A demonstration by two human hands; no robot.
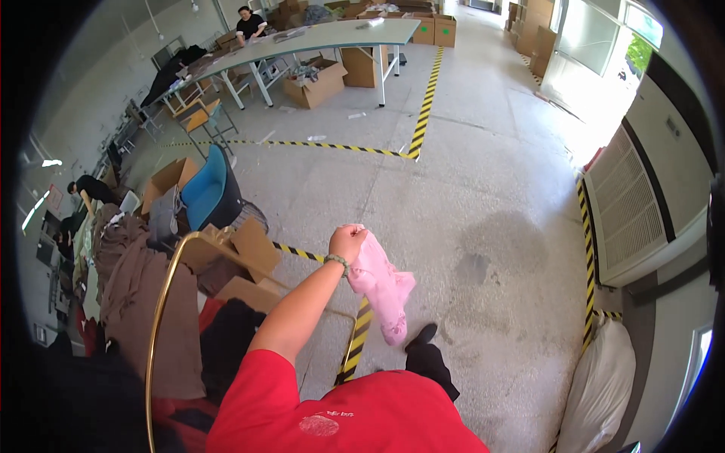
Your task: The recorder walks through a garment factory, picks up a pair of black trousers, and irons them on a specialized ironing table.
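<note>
My left hand is stretched out ahead of me, its fingers closed on the top of a piece of pink cloth. The cloth hangs down crumpled, with a narrow gathered lower end. It may be a small garment, but its exact kind cannot be made out. A beaded bracelet circles my left wrist. Below the cloth is the floor, with my dark shoe beside its lower end. My right hand is outside the picture.
A gold-coloured metal rail curves at my left, beside brown cloth and open cartons. A blue chair stands beyond. Ahead is a long table with a person behind it. A large white sack lies at right.
</note>
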